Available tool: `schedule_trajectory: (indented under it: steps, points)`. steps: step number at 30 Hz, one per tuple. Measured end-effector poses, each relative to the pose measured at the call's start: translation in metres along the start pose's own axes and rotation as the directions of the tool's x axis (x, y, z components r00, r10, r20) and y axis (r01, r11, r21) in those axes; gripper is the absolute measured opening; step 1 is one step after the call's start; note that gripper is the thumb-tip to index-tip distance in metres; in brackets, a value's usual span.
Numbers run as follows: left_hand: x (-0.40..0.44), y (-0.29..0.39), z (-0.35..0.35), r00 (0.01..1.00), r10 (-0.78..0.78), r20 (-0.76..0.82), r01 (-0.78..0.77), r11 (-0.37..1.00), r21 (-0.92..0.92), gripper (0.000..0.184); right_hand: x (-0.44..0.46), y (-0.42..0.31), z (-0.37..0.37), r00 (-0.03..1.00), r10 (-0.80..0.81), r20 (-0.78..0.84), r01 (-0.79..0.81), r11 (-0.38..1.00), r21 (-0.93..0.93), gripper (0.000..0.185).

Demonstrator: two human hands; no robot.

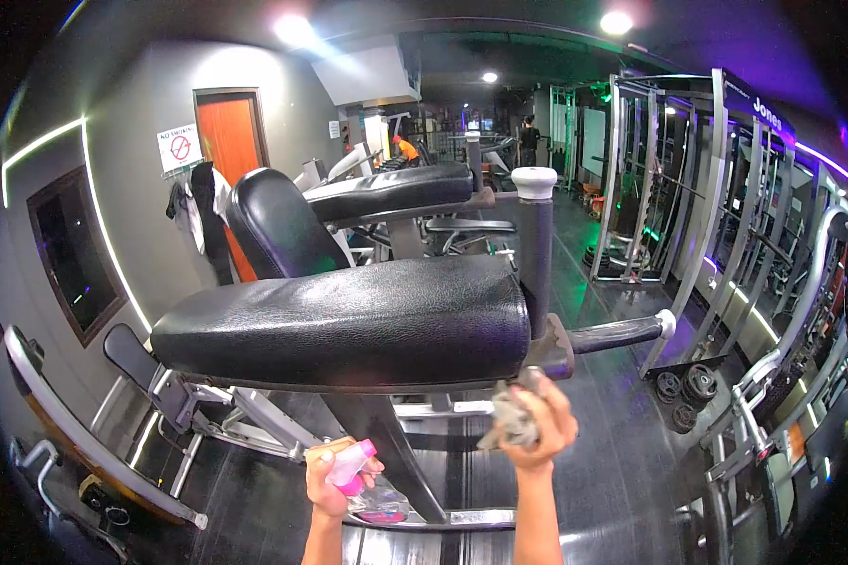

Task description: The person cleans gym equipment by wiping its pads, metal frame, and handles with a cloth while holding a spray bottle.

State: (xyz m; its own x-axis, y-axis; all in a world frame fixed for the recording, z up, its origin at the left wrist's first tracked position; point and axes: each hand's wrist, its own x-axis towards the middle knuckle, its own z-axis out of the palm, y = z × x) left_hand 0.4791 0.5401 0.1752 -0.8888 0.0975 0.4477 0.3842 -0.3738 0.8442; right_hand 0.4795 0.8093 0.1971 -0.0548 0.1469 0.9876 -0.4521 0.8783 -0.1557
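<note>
Here: bottle (350, 466), cloth (514, 421) in hands (323, 478) (553, 421)

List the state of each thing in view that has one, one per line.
Spray bottle: held in left hand
Cloth: bunched in right hand
Near pad: shiny; wet or dry, can't tell
Ceiling lights: lit
Door: seemingly shut
Clothes: hanging by the door

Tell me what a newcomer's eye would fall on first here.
Probably the large black pad stretching across the middle. Just below it, the left hand grips a pink-topped spray bottle while the right hand holds a greyish cloth near the pad's right end. The orange door stands out at upper left.
</note>
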Motion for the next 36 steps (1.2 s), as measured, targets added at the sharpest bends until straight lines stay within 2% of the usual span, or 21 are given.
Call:
schedule_trajectory:
  steps: [2, 7, 9, 10, 13, 19, 21, 22, 23, 26, 29, 30, 33, 34, 35, 36]
  points:
    - [0.003, -0.004, 0.001, 0.999, -0.010, 0.041, 0.011, 1.000, -0.002, 0.066, 0.002, 0.014, -0.010, 0.993, 0.071, -0.098, -0.074, 0.997, -0.025, 0.038]
    - [0.005, -0.009, 0.010, 0.996, 0.013, 0.085, -0.013, 1.000, 0.000, 0.066, 0.024, -0.002, -0.008, 0.971, 0.217, -0.099, -0.206, 0.972, 0.113, 0.038]
    - [0.006, -0.007, 0.015, 0.996, 0.008, 0.094, -0.009, 1.000, 0.008, 0.066, 0.039, -0.010, -0.009, 0.911, 0.402, -0.093, -0.383, 0.907, 0.172, 0.037]
    - [0.006, -0.006, 0.016, 0.995, 0.005, 0.097, -0.006, 1.000, 0.011, 0.066, 0.042, -0.011, -0.013, 0.898, 0.437, -0.052, -0.423, 0.889, 0.173, 0.036]
    - [0.008, -0.008, 0.017, 0.993, 0.007, 0.118, -0.009, 1.000, 0.019, 0.066, 0.034, -0.017, -0.010, 0.889, 0.448, -0.097, -0.420, 0.881, 0.219, 0.038]
    - [0.006, -0.013, 0.023, 0.995, -0.042, 0.091, 0.040, 0.999, 0.018, 0.066, -0.041, -0.014, 0.007, 0.881, 0.449, -0.145, -0.434, 0.892, 0.127, 0.040]
    - [0.007, -0.013, 0.022, 0.992, -0.043, 0.119, 0.041, 0.999, 0.018, 0.066, -0.057, -0.016, 0.010, 0.707, 0.706, -0.043, -0.645, 0.668, 0.370, 0.038]
    - [0.007, -0.013, 0.022, 0.989, -0.043, 0.142, 0.041, 0.999, 0.015, 0.066, -0.060, -0.017, 0.012, 0.568, 0.823, 0.008, -0.727, 0.497, 0.474, 0.039]
    - [0.006, -0.014, 0.021, 0.988, -0.048, 0.147, 0.046, 0.999, 0.019, 0.066, -0.063, -0.018, 0.009, 0.563, 0.826, 0.004, -0.729, 0.495, 0.473, 0.039]
    - [0.005, -0.016, 0.019, 0.990, -0.050, 0.130, 0.050, 0.999, -0.002, 0.066, -0.060, -0.022, -0.003, 0.652, 0.743, -0.154, -0.626, 0.641, 0.443, 0.041]
    - [0.006, -0.017, 0.018, 0.992, -0.051, 0.116, 0.049, 0.999, 0.020, 0.065, -0.038, -0.020, -0.002, 0.687, 0.699, -0.198, -0.609, 0.702, 0.368, 0.042]
    - [0.006, -0.019, 0.018, 0.993, -0.033, 0.114, 0.033, 0.999, -0.005, 0.065, -0.033, -0.021, 0.005, 0.623, 0.767, -0.156, -0.642, 0.615, 0.458, 0.046]
    - [0.006, -0.021, 0.018, 0.993, -0.011, 0.116, 0.017, 0.999, -0.048, 0.065, -0.051, -0.019, 0.029, 0.663, 0.727, -0.181, -0.612, 0.665, 0.429, 0.050]
    - [0.007, -0.021, 0.018, 0.993, 0.002, 0.116, 0.005, 0.998, -0.062, 0.065, -0.053, -0.023, 0.033, 0.616, 0.774, -0.146, -0.658, 0.607, 0.445, 0.047]
    - [0.007, -0.020, 0.017, 0.994, 0.005, 0.106, 0.002, 0.998, -0.065, 0.065, -0.064, -0.024, 0.039, 0.620, 0.772, -0.137, -0.658, 0.607, 0.446, 0.047]
    - [0.007, -0.019, 0.017, 0.995, 0.006, 0.100, -0.001, 0.999, -0.047, 0.065, -0.081, -0.023, 0.047, 0.584, 0.812, -0.001, -0.734, 0.529, 0.425, 0.046]
